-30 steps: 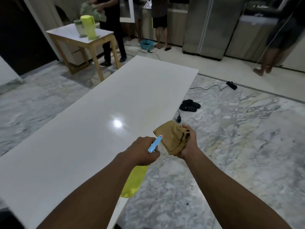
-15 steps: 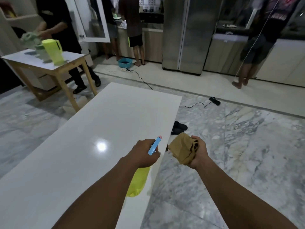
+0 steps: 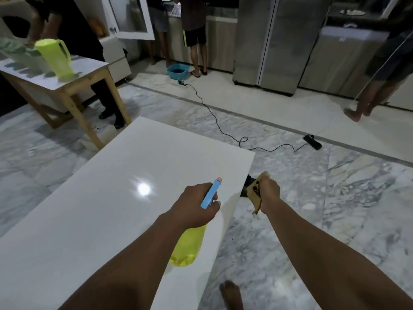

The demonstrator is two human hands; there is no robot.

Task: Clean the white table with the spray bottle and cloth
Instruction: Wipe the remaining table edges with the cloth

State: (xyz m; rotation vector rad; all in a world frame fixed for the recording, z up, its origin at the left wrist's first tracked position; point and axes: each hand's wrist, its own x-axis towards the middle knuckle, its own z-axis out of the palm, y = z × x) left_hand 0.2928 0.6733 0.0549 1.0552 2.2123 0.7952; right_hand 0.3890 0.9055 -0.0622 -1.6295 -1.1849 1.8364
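Note:
A long glossy white table [image 3: 107, 211] stretches from the lower left toward the middle, with a lamp glare on its top. My left hand [image 3: 194, 204] hangs over the table's right edge, gripping a spray bottle [image 3: 190, 247] with a yellow body and a blue nozzle that points away from me. My right hand [image 3: 269, 193] is just beyond that edge, over the floor, and clutches a crumpled tan cloth [image 3: 256, 193].
A wooden side table [image 3: 73, 86] with a green jug [image 3: 55, 59] stands at the far left, a person beside it. Other people stand at the kitchen counters behind. A black cable [image 3: 214, 117] and power strip [image 3: 312, 142] lie on the marble floor. My bare foot [image 3: 231, 294] shows below.
The view has tilted up and I have moved along the table toward its far end. My right hand with the cloth has turned and drawn slightly away from the left hand.

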